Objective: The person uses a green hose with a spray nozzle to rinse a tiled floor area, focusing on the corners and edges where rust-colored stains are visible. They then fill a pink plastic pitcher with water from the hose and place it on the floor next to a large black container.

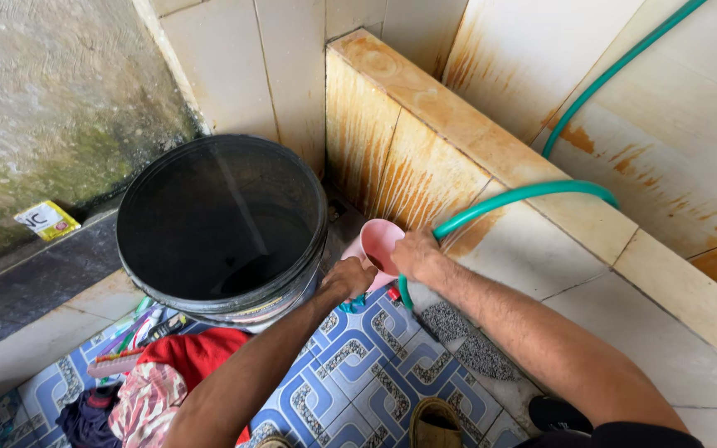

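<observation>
We note the right hand [415, 253] gripping the green rubber hose [514, 197], its end dropping into the pink plastic cup [378, 243] our left hand [347, 278] grips beside the black plastic bucket [221, 224].

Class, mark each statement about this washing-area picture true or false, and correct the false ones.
1. The right hand holds a green hose. True.
2. The left hand holds a blue cup. False: it holds a pink cup.
3. The black bucket stands on the tiled ledge. False: it stands on the floor, beside the ledge.
4. The hose runs over the tiled ledge. True.
5. Red cloth lies on the patterned floor tiles near the bucket. True.
6. The bucket is filled to the brim. False: only a little water shows at the bottom.
</observation>
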